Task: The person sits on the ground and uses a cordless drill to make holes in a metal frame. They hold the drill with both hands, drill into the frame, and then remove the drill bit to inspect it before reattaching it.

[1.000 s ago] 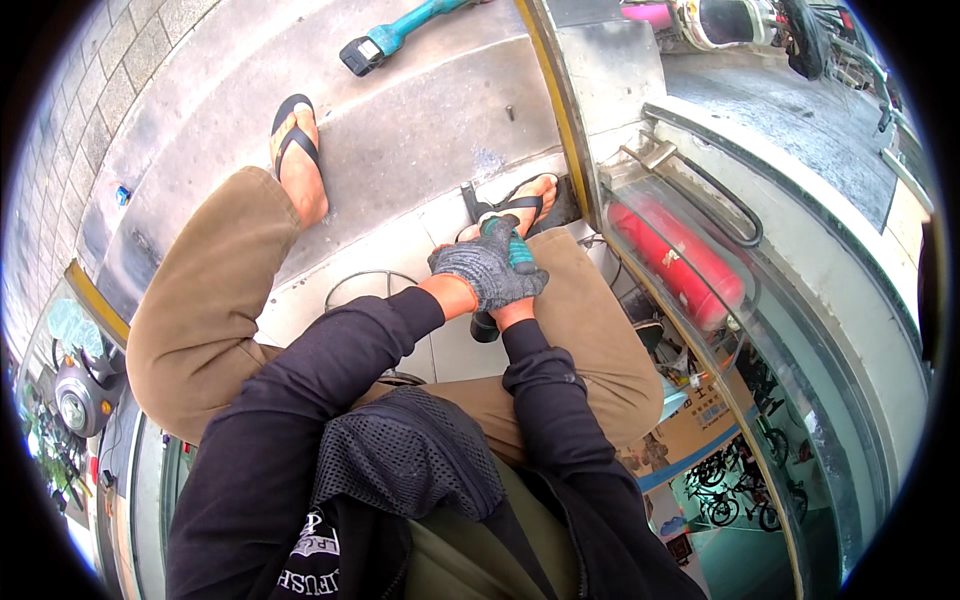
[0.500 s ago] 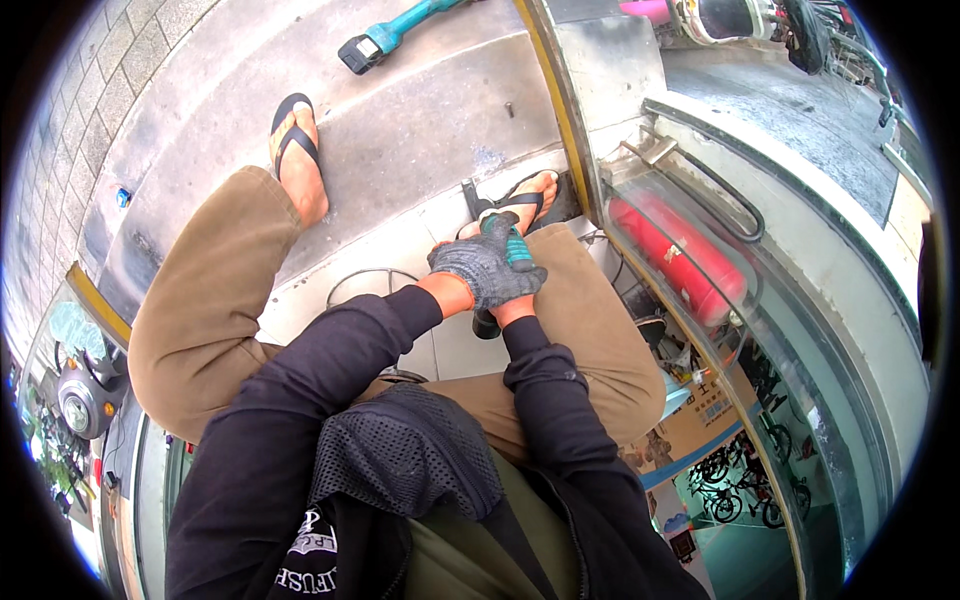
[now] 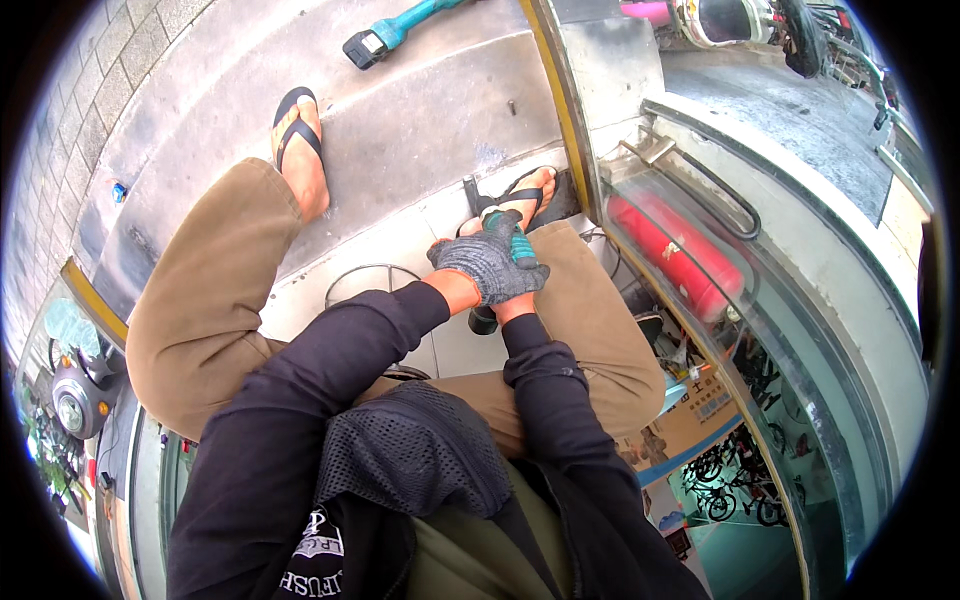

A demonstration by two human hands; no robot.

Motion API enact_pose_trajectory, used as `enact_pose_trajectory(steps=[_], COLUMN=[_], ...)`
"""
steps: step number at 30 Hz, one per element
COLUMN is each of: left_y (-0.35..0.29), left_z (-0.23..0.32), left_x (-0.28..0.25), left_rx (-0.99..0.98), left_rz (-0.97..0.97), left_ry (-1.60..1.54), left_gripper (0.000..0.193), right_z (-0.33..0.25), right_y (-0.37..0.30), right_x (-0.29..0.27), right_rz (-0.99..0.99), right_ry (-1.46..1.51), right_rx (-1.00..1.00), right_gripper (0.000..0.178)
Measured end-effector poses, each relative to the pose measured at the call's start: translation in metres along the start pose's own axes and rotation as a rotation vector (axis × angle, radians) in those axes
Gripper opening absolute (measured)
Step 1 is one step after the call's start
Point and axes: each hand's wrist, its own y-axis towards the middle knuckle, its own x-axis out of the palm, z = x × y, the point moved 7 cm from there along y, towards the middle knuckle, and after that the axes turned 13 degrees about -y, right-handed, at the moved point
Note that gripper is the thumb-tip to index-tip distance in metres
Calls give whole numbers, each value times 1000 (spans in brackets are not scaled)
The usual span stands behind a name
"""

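Note:
Between my knees, both gloved hands close together round a teal and black cordless power tool (image 3: 522,248). My left hand (image 3: 478,265), in a grey knitted glove, is wrapped over the tool's teal body from the left side. My right hand (image 3: 527,283) sits beneath and to the right, closed on the same tool and partly covered by the left. The tool's black end (image 3: 483,320) shows below the hands toward me. Its far end and exact kind are hidden. Just beyond stands a small dark metal bracket (image 3: 471,190), close to my right sandal (image 3: 522,198).
A teal tool with a black battery (image 3: 366,48) lies on the step above. A bolt (image 3: 512,107) and a blue cap (image 3: 119,192) lie on the steps. Beside my right knee are a glass panel and a red fire extinguisher (image 3: 675,255). A wire ring (image 3: 372,267) stands left of my hands.
Both hands keep their grip in nearly the same place. The view has shifted very slightly.

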Motion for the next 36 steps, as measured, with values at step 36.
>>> enact_pose_trajectory(steps=[36], left_y=[-1], left_z=[5], left_x=[-3], left_rx=[31], left_rz=[46], left_ry=[24], left_gripper=[114], right_z=[-12], right_y=[2], right_x=[-10], right_rz=[-67], right_ry=[-302], right_rx=[-70], right_gripper=[56])
